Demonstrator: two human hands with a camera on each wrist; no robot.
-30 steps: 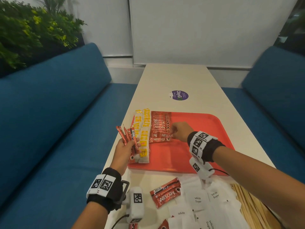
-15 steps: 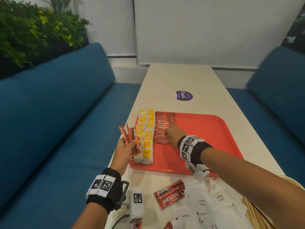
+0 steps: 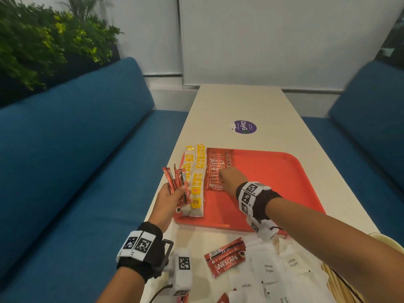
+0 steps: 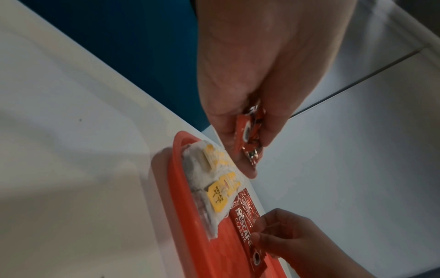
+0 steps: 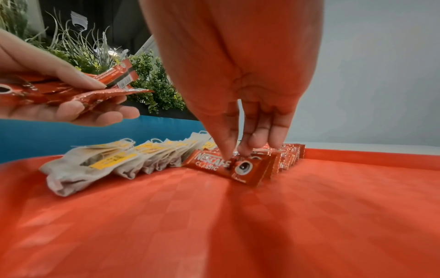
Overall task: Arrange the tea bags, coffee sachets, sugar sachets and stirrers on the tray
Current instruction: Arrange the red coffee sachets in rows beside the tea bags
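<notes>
A red tray (image 3: 273, 182) lies on the table. Two columns of yellow-tagged tea bags (image 3: 196, 182) fill its left edge, and a row of overlapping red coffee sachets (image 3: 218, 165) lies beside them. My right hand (image 3: 231, 180) is at the near end of that row. In the right wrist view, my right hand (image 5: 235, 154) pinches the front coffee sachet (image 5: 214, 165) with thumb and fingertips. My left hand (image 3: 172, 193) hovers at the tray's left rim and grips a fan of several coffee sachets (image 3: 177, 180), which also show in the left wrist view (image 4: 250, 135).
On the table in front of the tray lie two loose coffee sachets (image 3: 227, 256), a heap of white sugar sachets (image 3: 269, 270) and wooden stirrers (image 3: 341, 287). A purple sticker (image 3: 244, 127) sits beyond the tray. Blue sofas (image 3: 65, 160) flank the table.
My right hand has slid a little left and nearer along the coffee row to its near end. The left hand still holds its fan of sachets in the same place.
</notes>
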